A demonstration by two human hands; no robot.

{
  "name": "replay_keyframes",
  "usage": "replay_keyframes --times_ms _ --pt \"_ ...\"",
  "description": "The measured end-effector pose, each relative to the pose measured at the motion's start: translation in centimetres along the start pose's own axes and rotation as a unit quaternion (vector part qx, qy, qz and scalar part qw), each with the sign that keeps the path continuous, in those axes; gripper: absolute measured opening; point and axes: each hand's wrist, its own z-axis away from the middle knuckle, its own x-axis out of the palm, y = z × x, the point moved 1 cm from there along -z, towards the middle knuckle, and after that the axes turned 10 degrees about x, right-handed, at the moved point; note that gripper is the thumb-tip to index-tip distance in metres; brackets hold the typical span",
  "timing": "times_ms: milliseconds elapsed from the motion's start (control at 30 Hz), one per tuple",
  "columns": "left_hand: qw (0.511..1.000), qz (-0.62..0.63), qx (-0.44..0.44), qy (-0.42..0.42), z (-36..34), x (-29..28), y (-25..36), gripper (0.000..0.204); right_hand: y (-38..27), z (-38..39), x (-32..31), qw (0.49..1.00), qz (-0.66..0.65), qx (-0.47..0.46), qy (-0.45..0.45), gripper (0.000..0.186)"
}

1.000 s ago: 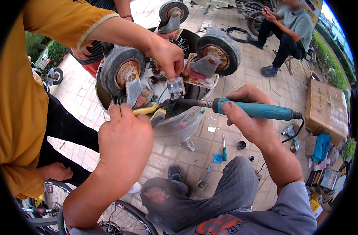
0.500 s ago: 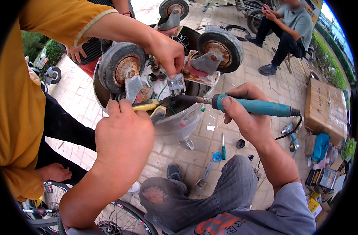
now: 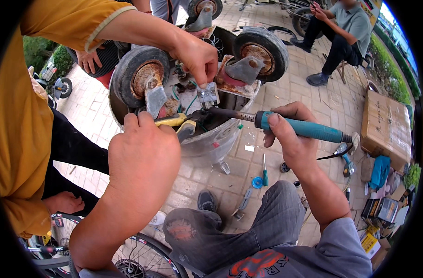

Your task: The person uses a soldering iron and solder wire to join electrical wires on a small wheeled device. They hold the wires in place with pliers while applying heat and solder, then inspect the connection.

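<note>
My left hand (image 3: 144, 153) is closed round yellow-handled pliers (image 3: 172, 120). Their dark jaws reach toward the middle of an upturned round machine body with rusty caster wheels (image 3: 151, 76). In my right hand (image 3: 292, 134) is a teal-handled soldering iron (image 3: 313, 129), its dark tip pointing left and close to the plier jaws. Whether tip and jaws touch I cannot tell. Another person's hand (image 3: 195, 55), in a mustard sleeve, holds a small silver metal part (image 3: 208, 94) just above the tip. Thin green wires (image 3: 191, 106) lie beside it.
A green screwdriver (image 3: 265, 173) and a blue round tin (image 3: 257, 182) lie on the paving. At right are a cardboard box (image 3: 385, 129) and a teal power drill (image 3: 348, 167). A bicycle wheel (image 3: 142, 259) stands at lower left. Someone sits (image 3: 343, 37) at upper right.
The soldering iron and my right hand have shifted slightly right, and its cord has swung. My left hand has moved slightly left. Both grips are unchanged.
</note>
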Motion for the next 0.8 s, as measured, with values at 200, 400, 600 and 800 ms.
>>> replay_keyframes --times_ms 200,400,600,800 --pt "1.000 0.003 0.001 0.008 -0.15 -0.13 -0.01 0.013 -0.45 0.27 0.21 1.000 0.030 0.004 0.002 0.025" --pt "1.000 -0.002 0.001 0.011 -0.32 -0.06 -0.05 0.012 -0.74 -0.17 0.39 1.000 0.021 0.005 0.007 0.024" --pt "1.000 -0.001 0.006 0.013 -0.26 -0.19 -0.07 0.013 -0.96 -0.45 -0.11 1.000 0.019 0.025 0.001 0.026" --pt "1.000 0.005 0.005 0.006 -0.37 -0.31 -0.08 0.013 -0.60 -0.65 0.11 1.000 0.019 0.004 -0.001 0.027"
